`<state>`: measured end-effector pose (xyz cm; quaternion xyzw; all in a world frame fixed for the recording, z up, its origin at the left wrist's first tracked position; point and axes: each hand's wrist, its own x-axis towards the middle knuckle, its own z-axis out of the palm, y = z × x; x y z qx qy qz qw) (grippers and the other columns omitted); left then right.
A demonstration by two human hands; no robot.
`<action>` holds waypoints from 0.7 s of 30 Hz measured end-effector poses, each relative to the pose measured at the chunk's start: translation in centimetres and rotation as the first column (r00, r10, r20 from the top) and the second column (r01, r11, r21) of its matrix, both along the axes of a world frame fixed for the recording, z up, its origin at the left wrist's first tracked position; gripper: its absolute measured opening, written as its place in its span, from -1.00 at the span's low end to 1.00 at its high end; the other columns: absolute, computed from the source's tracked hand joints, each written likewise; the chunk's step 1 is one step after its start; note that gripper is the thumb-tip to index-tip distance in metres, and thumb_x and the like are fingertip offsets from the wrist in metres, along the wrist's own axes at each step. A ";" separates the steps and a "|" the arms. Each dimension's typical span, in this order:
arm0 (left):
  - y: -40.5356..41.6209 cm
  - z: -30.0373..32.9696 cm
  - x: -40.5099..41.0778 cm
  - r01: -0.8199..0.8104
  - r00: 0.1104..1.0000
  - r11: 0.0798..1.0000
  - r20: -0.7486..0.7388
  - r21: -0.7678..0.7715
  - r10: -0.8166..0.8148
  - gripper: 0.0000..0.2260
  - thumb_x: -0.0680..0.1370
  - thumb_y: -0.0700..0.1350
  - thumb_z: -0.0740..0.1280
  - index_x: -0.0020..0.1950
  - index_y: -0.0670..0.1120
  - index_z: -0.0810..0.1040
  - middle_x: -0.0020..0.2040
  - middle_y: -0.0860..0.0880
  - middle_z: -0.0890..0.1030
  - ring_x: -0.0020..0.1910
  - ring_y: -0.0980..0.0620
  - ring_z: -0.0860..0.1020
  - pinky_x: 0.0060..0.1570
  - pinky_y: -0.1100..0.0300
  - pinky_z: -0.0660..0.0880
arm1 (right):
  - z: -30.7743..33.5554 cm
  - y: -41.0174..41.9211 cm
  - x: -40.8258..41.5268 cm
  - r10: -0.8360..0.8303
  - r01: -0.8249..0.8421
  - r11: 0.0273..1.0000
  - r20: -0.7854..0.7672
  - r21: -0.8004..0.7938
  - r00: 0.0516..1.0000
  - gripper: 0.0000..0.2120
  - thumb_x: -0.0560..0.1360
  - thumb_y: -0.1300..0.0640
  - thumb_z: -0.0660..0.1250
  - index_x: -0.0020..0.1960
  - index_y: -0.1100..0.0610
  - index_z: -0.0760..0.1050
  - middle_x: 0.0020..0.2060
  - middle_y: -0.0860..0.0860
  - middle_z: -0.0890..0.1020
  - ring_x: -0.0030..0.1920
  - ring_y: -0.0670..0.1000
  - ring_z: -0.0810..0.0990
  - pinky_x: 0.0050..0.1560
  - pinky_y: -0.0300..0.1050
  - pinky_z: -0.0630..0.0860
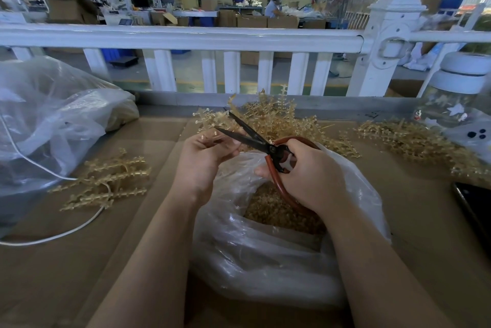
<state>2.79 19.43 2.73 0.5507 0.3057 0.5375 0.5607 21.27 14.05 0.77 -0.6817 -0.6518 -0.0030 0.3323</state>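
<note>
Lying lowest in the frame, centre, a clear plastic bag [265, 261] is gaping open on the cardboard-covered table [79, 261], showing a heap of clipped tan bits [273, 210] inside. Just above its mouth, right of centre, the right hand [310, 176] is clenching the red loops of the scissors [249, 139], with the blades standing apart and pointing to the upper left. Left of centre, the left hand [204, 157] is pinching a tan plastic sprig [210, 121] between thumb and curled fingers, the stem sitting near the blade tips. Judging by this, a piece is being snipped off to drop into the bag. Doing it well is likely meaning feeding the stem deeper toward the pivot, keeping the fingertips behind the blades and holding the cut over the bag mouth. Room is looking fair. A loose cluster of sprigs [106, 181] and a white cable [53, 237] are lying at mid-left, well apart from the hands. A dark phone [475, 208] is sitting at the right edge. Farther up, the main sprig pile [268, 115] is crowding just behind the scissors. A big crumpled bag [53, 120] is bulging at the left, and a white railing [186, 38] is closing off the far edge of the table.
</note>
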 end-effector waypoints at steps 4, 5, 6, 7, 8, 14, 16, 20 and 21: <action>0.0 0.0 0.1 -0.040 0.999 0.999 -0.020 0.028 0.040 -0.61 0.49 -0.41 0.34 -0.36 0.02 0.70 -0.36 0.03 0.63 -0.28 0.04 0.54 -0.07 0.22 0.57 | 0.1 0.0 0.0 -0.018 0.018 1.000 0.025 0.019 1.000 -0.43 0.30 -0.56 0.25 -0.02 -0.10 0.54 -0.23 -0.27 0.54 -0.21 -0.19 0.48 -0.28 -0.34 0.37; 0.0 -0.1 0.1 -0.047 0.999 0.998 -0.024 0.029 0.048 -0.61 0.50 -0.42 0.34 -0.36 0.01 0.69 -0.36 0.02 0.63 -0.28 0.05 0.54 -0.08 0.22 0.57 | 0.2 0.0 0.0 -0.027 0.027 0.999 0.035 0.019 0.999 -0.45 0.31 -0.55 0.27 -0.02 -0.11 0.53 -0.24 -0.28 0.53 -0.24 -0.21 0.47 -0.29 -0.34 0.36; 0.0 -0.1 0.1 -0.053 0.998 0.998 -0.025 0.028 0.053 -0.62 0.50 -0.42 0.34 -0.37 0.00 0.69 -0.36 0.01 0.63 -0.29 0.05 0.54 -0.09 0.22 0.57 | 0.2 0.1 0.0 -0.035 0.034 0.999 0.043 0.019 0.998 -0.46 0.31 -0.55 0.28 -0.02 -0.12 0.53 -0.26 -0.29 0.52 -0.26 -0.23 0.46 -0.31 -0.35 0.35; 0.1 -0.1 0.0 -0.057 0.998 0.998 -0.025 0.027 0.058 -0.63 0.50 -0.42 0.33 -0.36 -0.02 0.68 -0.36 0.01 0.63 -0.29 0.05 0.54 -0.09 0.22 0.57 | 0.2 0.1 0.0 -0.040 0.039 0.999 0.046 0.019 0.998 -0.47 0.32 -0.54 0.28 -0.03 -0.13 0.53 -0.27 -0.29 0.52 -0.26 -0.24 0.47 -0.32 -0.35 0.35; 0.1 -0.1 0.0 -0.060 0.998 0.998 -0.023 0.026 0.060 -0.64 0.51 -0.41 0.34 -0.35 -0.04 0.67 -0.35 0.00 0.63 -0.30 0.06 0.54 -0.10 0.22 0.56 | 0.2 0.1 -0.1 -0.046 0.045 0.999 0.047 0.018 0.998 -0.48 0.32 -0.54 0.28 -0.03 -0.14 0.53 -0.28 -0.29 0.53 -0.26 -0.24 0.48 -0.32 -0.34 0.36; 0.2 -0.3 0.0 -0.036 0.999 0.999 0.019 0.023 0.036 -0.70 0.50 -0.36 0.37 -0.34 -0.05 0.67 -0.34 -0.01 0.64 -0.30 0.07 0.57 -0.13 0.24 0.55 | 0.3 0.0 -0.2 -0.071 0.069 0.997 0.053 0.037 0.996 -0.45 0.30 -0.57 0.23 -0.07 -0.13 0.56 -0.33 -0.25 0.57 -0.30 -0.24 0.50 -0.35 -0.32 0.37; 0.2 -0.3 0.0 -0.026 0.999 0.999 0.024 0.020 0.025 -0.70 0.51 -0.36 0.37 -0.34 -0.04 0.67 -0.33 -0.02 0.64 -0.31 0.08 0.57 -0.12 0.24 0.56 | 0.3 0.0 -0.2 -0.072 0.069 0.997 0.061 0.045 0.996 -0.46 0.32 -0.56 0.26 -0.07 -0.12 0.58 -0.35 -0.23 0.58 -0.31 -0.24 0.49 -0.36 -0.35 0.35; 0.2 -0.2 0.1 -0.021 0.998 1.000 0.061 -0.006 0.021 -0.72 0.50 -0.36 0.38 -0.33 -0.05 0.67 -0.31 -0.03 0.64 -0.30 0.08 0.60 -0.13 0.24 0.56 | 0.3 0.0 -0.3 -0.066 0.062 0.996 0.057 0.069 0.996 -0.36 0.28 -0.62 0.17 -0.11 -0.09 0.59 -0.38 -0.24 0.54 -0.35 -0.28 0.45 -0.40 -0.37 0.27; 0.1 -0.2 0.1 -0.016 0.997 1.000 0.074 -0.016 0.017 -0.73 0.49 -0.35 0.38 -0.32 -0.05 0.66 -0.31 -0.02 0.64 -0.30 0.08 0.60 -0.13 0.24 0.56 | 0.3 0.0 -0.3 -0.065 0.061 0.995 0.050 0.078 0.997 -0.31 0.26 -0.64 0.11 -0.12 -0.08 0.60 -0.38 -0.24 0.53 -0.35 -0.28 0.44 -0.40 -0.38 0.25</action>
